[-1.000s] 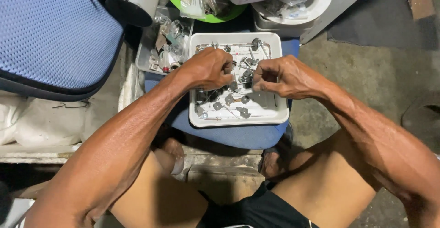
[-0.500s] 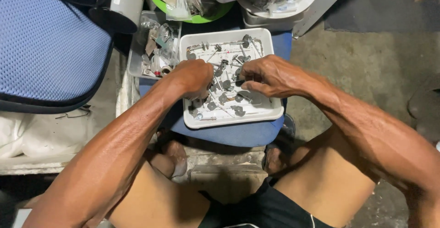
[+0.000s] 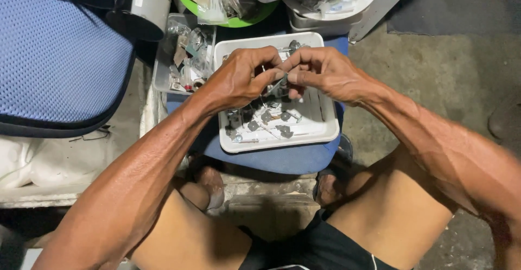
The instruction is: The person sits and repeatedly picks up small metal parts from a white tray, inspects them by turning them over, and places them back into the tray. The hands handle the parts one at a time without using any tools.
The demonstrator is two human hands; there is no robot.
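Near: the person's knees and a blue stool seat (image 3: 282, 160) bearing a white tray (image 3: 325, 134) of small dark metal parts on thin pins (image 3: 266, 118). Above the tray's middle, the left hand (image 3: 239, 80) and right hand (image 3: 320, 72) meet, fingertips pinched shut on one small metal part (image 3: 278, 84). It is probably light, stiff and easily dropped, best gripped at the head, not the slender pin. Far: a green bowl (image 3: 244, 17) of bagged items.
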